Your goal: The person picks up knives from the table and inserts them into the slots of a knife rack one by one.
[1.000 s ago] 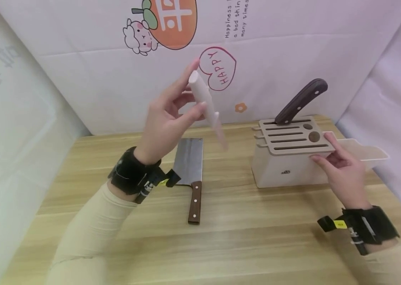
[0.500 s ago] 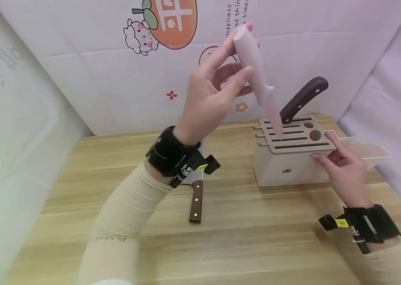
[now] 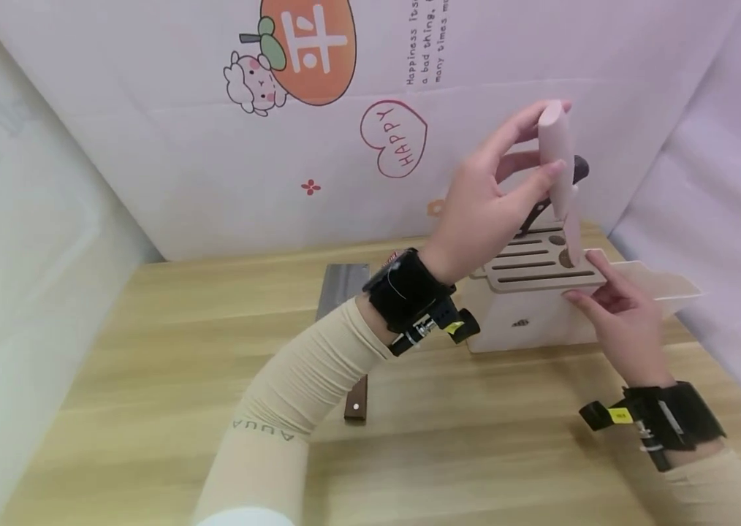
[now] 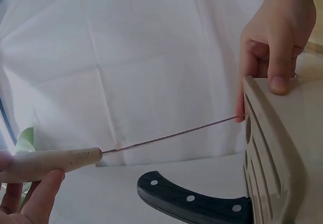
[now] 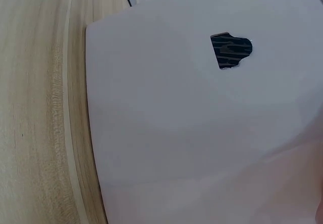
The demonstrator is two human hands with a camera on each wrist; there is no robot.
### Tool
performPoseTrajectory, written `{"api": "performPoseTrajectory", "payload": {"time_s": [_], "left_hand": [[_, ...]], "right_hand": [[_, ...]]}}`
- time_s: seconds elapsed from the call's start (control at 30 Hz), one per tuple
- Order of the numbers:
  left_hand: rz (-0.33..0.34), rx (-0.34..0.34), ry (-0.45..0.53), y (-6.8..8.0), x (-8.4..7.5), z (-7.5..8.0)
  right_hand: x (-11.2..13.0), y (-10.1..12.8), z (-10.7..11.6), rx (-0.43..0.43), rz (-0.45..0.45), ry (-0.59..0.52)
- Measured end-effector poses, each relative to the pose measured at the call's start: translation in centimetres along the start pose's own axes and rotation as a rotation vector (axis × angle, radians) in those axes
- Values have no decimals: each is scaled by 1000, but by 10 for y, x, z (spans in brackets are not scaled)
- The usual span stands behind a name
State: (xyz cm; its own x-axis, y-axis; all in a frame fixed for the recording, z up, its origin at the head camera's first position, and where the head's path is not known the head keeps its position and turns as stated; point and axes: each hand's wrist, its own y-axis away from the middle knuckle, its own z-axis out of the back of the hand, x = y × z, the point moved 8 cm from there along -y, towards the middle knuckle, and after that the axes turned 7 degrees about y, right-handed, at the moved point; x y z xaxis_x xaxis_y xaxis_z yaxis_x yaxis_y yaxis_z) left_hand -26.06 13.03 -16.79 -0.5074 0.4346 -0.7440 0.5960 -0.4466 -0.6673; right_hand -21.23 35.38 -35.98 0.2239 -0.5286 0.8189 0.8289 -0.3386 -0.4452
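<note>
Pale pink-handled thin knife (image 3: 557,164) is held in left hand (image 3: 485,208) grip, tip at beige slotted knife block (image 3: 528,310) | block's right edge is pinched by right hand (image 3: 620,321) | far right on wooden bench (image 3: 147,380)

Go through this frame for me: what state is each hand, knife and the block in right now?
Left hand: grips the pink knife's handle.
Pink knife: held upright, blade tip at the block's top.
Right hand: holds the knife block's edge.
Knife block: upright on the table.
Dark-handled knife: seated in a slot.
Cleaver: lying flat on the table, untouched.
</note>
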Motion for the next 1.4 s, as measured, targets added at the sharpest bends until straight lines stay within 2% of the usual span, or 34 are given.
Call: {"api": "performPoseTrajectory", "payload": {"time_s": [0.03,0.13,0.3,0.53,0.6,0.7,0.77,0.9,1.03,1.2,1.4], "left_hand": [[-24,-3,1,1,2,-1],[-16,-10,-31,0,9,-5],[106,14,-128,-6,27,-15],[265,63,-142,-6,59,-29],[304,72,-182,-6,66,-32],[332,77,-254,-8,73,-37],[320,97,-304,-9,75,-40],[336,134,-313,-6,83,-42],[348,138,-300,1,88,-34],[335,148,-305,8,85,-21],[298,136,-283,23,75,8]], "right_hand": [[-1,1,-1,5,2,-2],[-2,4,-3,4,8,-3],[-3,3,-1,-7,3,-3],[-1,0,-3,-8,11,-12],[-1,1,-4,-14,14,-7],[-1,1,-4,-21,13,-16],[-2,1,-3,-28,16,-12],[-3,-1,-1,-36,11,-2],[-3,0,-2,-33,0,-35],[-3,2,-3,-35,-19,-110],[-5,-1,-4,-42,-31,-187]]}}
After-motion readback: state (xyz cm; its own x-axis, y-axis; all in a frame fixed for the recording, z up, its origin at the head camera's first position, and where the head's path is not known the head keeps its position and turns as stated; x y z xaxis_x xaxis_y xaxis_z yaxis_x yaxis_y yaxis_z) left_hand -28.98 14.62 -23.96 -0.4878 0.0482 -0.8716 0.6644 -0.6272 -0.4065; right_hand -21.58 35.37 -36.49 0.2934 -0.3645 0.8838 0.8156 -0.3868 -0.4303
